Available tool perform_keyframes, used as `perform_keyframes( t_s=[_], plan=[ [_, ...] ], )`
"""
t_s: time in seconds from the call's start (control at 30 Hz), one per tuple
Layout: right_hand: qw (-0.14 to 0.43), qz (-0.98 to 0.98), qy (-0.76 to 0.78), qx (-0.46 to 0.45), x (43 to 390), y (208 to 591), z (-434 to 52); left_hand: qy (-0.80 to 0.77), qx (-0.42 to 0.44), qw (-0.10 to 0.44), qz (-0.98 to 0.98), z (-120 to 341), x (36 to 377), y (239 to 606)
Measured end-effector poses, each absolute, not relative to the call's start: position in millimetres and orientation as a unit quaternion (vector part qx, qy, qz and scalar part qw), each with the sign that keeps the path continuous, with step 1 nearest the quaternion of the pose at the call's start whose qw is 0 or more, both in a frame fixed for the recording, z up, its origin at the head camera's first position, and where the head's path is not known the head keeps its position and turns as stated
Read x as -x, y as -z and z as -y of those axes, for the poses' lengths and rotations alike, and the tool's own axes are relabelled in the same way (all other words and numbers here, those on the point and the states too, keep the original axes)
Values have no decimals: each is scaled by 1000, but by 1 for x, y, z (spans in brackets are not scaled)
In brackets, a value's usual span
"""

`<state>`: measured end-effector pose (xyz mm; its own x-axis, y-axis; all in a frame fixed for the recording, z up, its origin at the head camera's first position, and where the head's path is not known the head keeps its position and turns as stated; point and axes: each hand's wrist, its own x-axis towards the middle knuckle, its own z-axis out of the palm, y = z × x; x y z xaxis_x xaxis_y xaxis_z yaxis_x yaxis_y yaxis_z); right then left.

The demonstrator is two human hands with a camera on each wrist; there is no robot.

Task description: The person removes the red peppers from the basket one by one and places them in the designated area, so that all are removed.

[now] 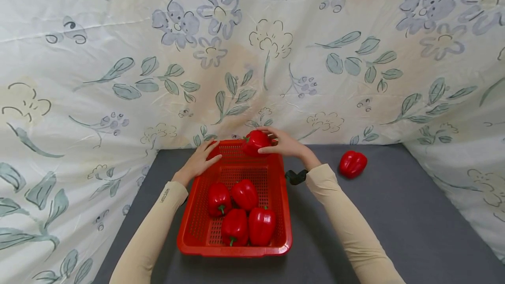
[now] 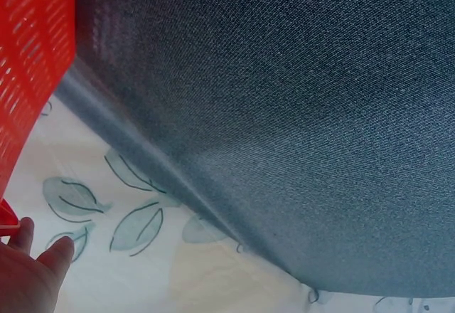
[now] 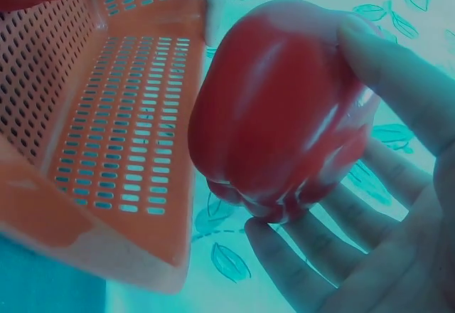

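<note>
My right hand (image 1: 282,143) grips a red bell pepper (image 1: 255,143) over the far right corner of a red plastic basket (image 1: 232,251). In the right wrist view, the thumb lies on one side of this pepper (image 3: 284,107) and the fingers curl round the other. My left hand (image 1: 200,160) rests at the basket's far left rim with fingers extended; its fingertips (image 2: 27,229) show beside the rim in the left wrist view. Inside the basket, several red bell peppers (image 1: 235,227) lie together in the near half.
Another red bell pepper (image 1: 353,164) lies on the dark grey table (image 1: 394,214), right of the basket. A floral cloth (image 1: 272,56) hangs behind the table and along its sides. A dark band (image 1: 296,177) is at the right wrist.
</note>
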<state>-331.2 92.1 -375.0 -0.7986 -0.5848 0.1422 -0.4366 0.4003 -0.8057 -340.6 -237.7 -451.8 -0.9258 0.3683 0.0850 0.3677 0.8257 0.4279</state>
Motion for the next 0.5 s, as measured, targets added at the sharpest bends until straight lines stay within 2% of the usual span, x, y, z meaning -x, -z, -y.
perform_keyframes(
  t_s=[0.5],
  plan=[
    [30,-843,472,255,326,377,-118,-230,-188,5,-955,237,339,451]
  ],
)
